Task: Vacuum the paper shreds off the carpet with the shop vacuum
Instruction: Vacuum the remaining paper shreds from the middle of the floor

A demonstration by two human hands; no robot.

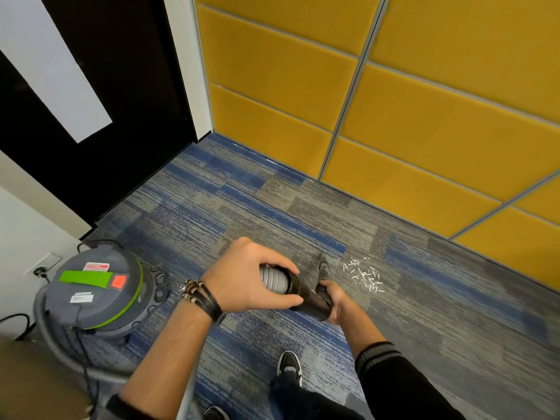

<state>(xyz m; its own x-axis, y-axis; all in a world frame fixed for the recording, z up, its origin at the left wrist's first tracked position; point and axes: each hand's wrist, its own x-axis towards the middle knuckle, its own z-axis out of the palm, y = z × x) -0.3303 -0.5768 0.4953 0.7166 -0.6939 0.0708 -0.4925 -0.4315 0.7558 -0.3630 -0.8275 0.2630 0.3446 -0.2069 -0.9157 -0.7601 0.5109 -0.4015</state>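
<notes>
A small scatter of white paper shreds (pixel 365 274) lies on the blue-grey carpet (pixel 242 201) near the yellow wall. My left hand (pixel 242 277) grips the ribbed grey hose (pixel 274 278) at its black cuff. My right hand (pixel 331 298) grips the black nozzle (pixel 315 300), whose narrow tip (pixel 324 265) points at the carpet just left of the shreds. The grey shop vacuum (pixel 97 286) with a green band stands at the left, and its hose loops down past my left arm.
A yellow panelled wall (pixel 424 116) runs along the right and back. A black door (pixel 106 116) closes the left corner. A black power cord (pixel 18 322) runs to a wall outlet (pixel 45 266) beside the vacuum. My shoe (pixel 289 366) stands below the hands.
</notes>
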